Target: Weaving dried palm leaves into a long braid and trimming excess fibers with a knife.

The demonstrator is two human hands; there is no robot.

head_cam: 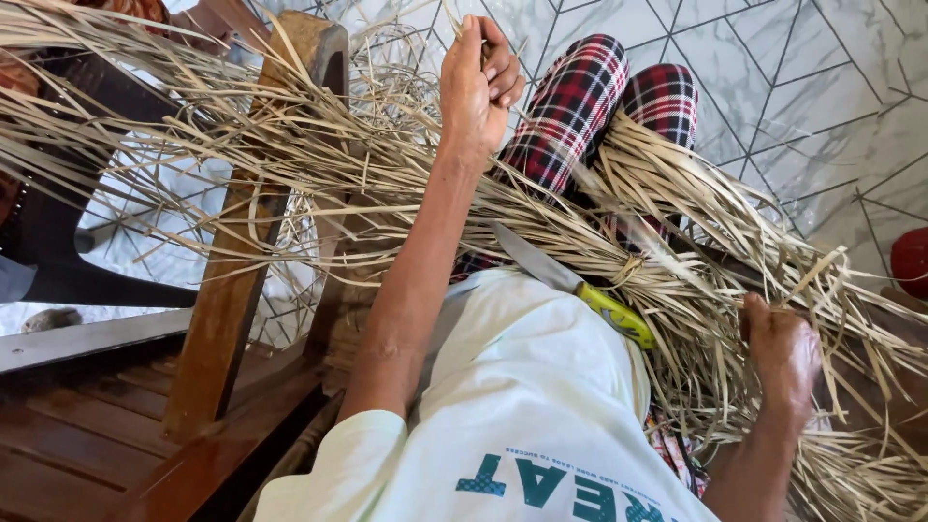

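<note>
**Both hands in dry palm strips**

Left hand [480,82] is raised, pinching thin tan strips [319,145]; right hand [783,353] grips the flat, papery bundle [696,232] across the lap. A yellow-handled knife [580,285] rests on the white shirt. A wooden chair frame [242,251] crosses the strands at left.

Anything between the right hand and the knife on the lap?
Yes. A thick spread of dried palm strips lies between the right hand and the yellow-handled knife; the hand is buried in the strips. The left hand is raised, pinching a strip.
</note>
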